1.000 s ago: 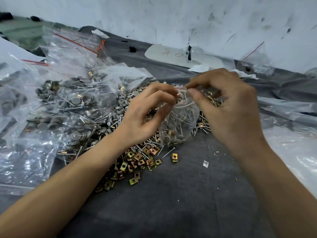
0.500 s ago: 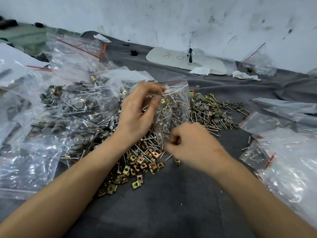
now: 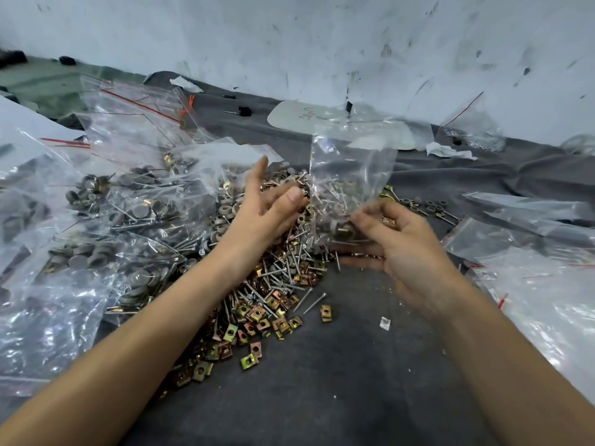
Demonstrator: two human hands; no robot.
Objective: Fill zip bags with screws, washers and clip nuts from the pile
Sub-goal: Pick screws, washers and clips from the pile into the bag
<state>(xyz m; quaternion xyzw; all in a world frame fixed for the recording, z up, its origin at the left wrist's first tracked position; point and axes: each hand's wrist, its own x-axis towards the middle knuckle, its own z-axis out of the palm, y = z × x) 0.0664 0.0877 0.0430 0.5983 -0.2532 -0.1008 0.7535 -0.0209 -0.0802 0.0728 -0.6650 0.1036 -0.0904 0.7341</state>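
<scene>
At the far left, filled bags [image 3: 106,220] of grey washers and screws are heaped on the desk [image 3: 338,387], which is covered by a dark grey cloth. Just beside them the loose pile [image 3: 277,278] of screws, washers and nuts is spread toward the near edge, with brass-coloured clip nuts [image 3: 254,317] scattered at its near end. The left hand [image 3: 267,214] is held above the pile with its fingers [image 3: 256,181] released and spread, nothing being grasped. Its thumb is seen just beside the left edge of the zip bag [image 3: 351,162], though contact cannot be told. The zip bag is held upright over the far part of the pile, with screws and washers gathered in its lower half. Its bottom end is grasped by the curled fingers [image 3: 370,222] of the right hand [image 3: 399,246], which is blurred. Flat clear bags [image 3: 531,275] with red seals are laid at the right.
</scene>
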